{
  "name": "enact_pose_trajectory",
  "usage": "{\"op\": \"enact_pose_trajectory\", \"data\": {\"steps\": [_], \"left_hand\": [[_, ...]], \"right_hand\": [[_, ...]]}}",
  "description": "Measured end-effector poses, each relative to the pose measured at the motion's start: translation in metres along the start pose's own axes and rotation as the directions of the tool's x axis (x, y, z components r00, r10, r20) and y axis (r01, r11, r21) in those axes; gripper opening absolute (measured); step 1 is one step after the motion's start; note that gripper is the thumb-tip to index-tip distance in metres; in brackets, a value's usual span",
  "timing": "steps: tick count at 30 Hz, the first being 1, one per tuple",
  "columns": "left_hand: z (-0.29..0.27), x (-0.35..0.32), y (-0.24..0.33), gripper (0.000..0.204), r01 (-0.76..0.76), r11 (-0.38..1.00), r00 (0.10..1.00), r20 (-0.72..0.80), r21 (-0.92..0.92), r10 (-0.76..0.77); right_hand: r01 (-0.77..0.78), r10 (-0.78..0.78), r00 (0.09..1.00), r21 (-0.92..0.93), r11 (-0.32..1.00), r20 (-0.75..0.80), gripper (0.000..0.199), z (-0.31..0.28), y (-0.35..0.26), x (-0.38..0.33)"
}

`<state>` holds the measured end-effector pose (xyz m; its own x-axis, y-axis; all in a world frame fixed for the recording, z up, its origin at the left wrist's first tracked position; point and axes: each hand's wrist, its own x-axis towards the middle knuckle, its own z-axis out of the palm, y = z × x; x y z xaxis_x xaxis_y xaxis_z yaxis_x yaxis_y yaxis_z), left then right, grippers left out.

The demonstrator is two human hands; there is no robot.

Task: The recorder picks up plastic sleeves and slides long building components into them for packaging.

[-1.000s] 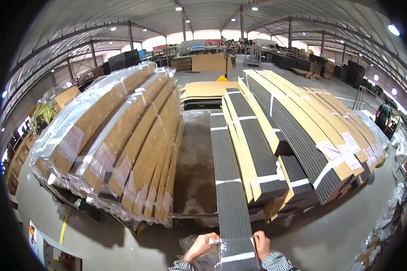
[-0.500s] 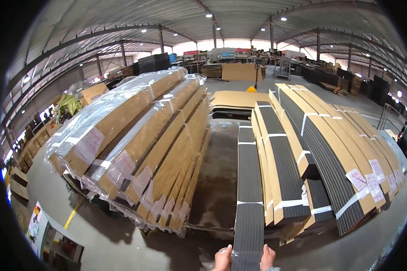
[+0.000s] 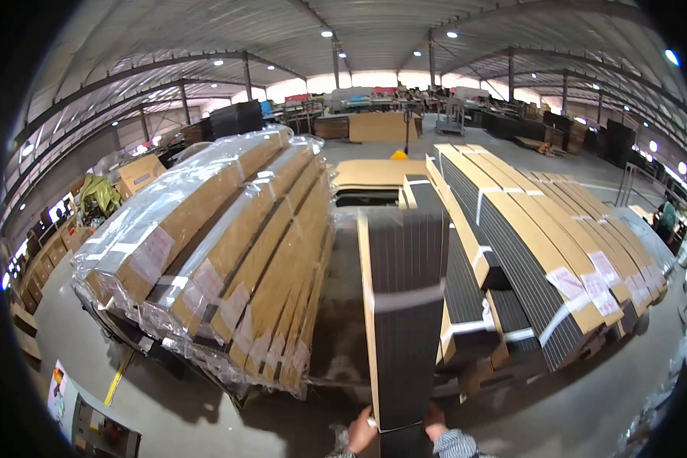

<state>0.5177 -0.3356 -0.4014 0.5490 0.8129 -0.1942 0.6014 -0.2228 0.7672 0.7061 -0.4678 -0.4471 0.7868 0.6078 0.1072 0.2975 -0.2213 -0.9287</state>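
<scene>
A long bundle of dark panels [image 3: 408, 359], held by a white strap and edged with tan cardboard on its left side, stands raised at a tilt in front of me. My left hand [image 3: 362, 432] grips its lower left edge. On the opposite side my right hand [image 3: 436, 424] holds the lower right edge, its fingers partly hidden behind the bundle. Beside it on the right lie similar strapped bundles with black ridged sides and tan cardboard faces [image 3: 509, 217]. To the left is a stack of long cardboard packages [image 3: 275, 252] under clear plastic film.
A brown-black surface [image 3: 342, 305] shows between the two stacks. Flat cardboard sheets [image 3: 378, 172] and a yellow pallet jack [image 3: 399, 155] are farther back. At lower left stands a grey cabinet [image 3: 91, 424]. Cartons [image 3: 53, 259] line the far left.
The dark bundle has been lifted and tilted up from its low lying position, its far end now nearer and larger. Both hands stay on its near end. The view has shifted to the right.
</scene>
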Motion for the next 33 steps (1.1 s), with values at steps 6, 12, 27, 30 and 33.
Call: {"op": "enact_pose_trajectory", "data": {"steps": [6, 12, 27, 30, 33], "left_hand": [[-0.098, -0.077, 0.091, 0.059, -0.402, 0.864, 0.889, -0.354, -0.302, 0.290], [-0.098, -0.119, 0.044, 0.064, -0.225, 0.971, 0.972, -0.092, -0.077, 0.218], [-0.378, -0.255, 0.238, 0.057, -0.251, -0.383, 0.544, -0.457, -0.889, 0.704], [-0.400, -0.226, 0.213, 0.069, -0.706, 0.030, 0.607, -0.582, -0.708, 0.542], [-0.414, -0.208, 0.151, 0.044, -0.709, 0.418, 0.700, -0.634, -0.567, 0.327]], "right_hand": [[0.061, -0.098, 0.990, 0.329, 0.942, 0.098, 0.012, -0.042, -0.152, -0.013], [0.059, -0.061, 0.994, 0.022, 0.998, 0.092, 0.005, -0.038, -0.145, -0.063], [0.671, -0.484, 0.709, -0.280, 0.686, 0.513, 0.095, 0.031, -0.138, -0.205], [0.477, -0.419, 0.787, -0.016, 0.879, 0.452, 0.093, 0.050, -0.210, -0.169], [0.164, -0.305, 0.918, 0.458, 0.874, 0.254, 0.089, 0.040, -0.297, -0.057]]}}
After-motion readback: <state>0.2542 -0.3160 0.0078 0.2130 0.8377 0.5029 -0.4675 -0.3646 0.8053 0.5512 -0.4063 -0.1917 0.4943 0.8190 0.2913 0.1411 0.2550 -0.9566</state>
